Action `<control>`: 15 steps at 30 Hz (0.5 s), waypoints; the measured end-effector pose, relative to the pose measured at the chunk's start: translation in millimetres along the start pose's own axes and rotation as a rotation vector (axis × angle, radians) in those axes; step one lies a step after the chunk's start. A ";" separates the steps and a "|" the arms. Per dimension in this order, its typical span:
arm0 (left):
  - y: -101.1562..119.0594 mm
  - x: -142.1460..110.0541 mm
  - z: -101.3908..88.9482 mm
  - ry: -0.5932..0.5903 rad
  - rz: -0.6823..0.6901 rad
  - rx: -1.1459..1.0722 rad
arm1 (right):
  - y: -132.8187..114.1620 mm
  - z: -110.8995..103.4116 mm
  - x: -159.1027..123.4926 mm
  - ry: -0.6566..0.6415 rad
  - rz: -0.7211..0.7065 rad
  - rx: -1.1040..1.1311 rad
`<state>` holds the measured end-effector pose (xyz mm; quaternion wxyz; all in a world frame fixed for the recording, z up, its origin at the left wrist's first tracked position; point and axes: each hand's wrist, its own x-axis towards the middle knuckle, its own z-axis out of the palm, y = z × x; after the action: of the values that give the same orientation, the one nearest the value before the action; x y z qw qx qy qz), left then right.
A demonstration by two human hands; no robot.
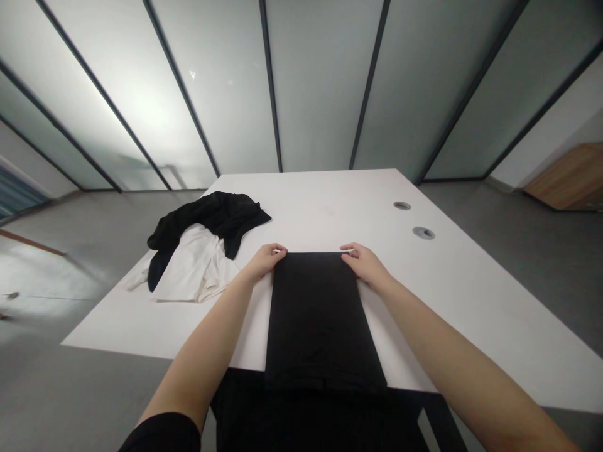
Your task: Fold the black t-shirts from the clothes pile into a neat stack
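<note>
Black folded cloth (323,314) lies flat at the near table edge. Left hand (268,260) pinches its far left corner; right hand (362,262), its far right corner. Leftward on the white table (325,207): white garment (195,267), crumpled black garment (219,216) beyond.

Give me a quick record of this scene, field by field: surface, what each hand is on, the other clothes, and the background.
Surface: white flat table with two round inserts
Left hand: at far left corner of a black folded rectangular cloth
Right hand: at its far right corner
Other clothes: rumpled black fabric garment partly over a white fabric garment, left side
Background: frosted panels with dark frames
</note>
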<state>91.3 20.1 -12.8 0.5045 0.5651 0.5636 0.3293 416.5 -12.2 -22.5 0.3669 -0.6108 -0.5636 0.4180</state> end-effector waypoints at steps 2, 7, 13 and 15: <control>-2.3 1.9 -1.5 0.029 0.055 0.087 | 2.1 -2.0 0.4 0.014 -0.009 -0.059; 5.2 -0.3 4.7 0.221 0.297 0.431 | -5.0 -3.6 -2.2 0.211 -0.314 -0.441; 17.4 -32.0 68.8 0.156 0.556 0.906 | -21.0 39.3 -18.1 0.014 -0.675 -0.692; 15.2 -44.3 90.8 0.081 0.476 1.022 | -20.3 55.7 -25.1 -0.141 -0.646 -0.781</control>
<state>174.8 -38.7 -14.7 0.0566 0.8360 0.5273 0.1408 356.8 -36.6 -22.6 0.1831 -0.4675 -0.8610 0.0818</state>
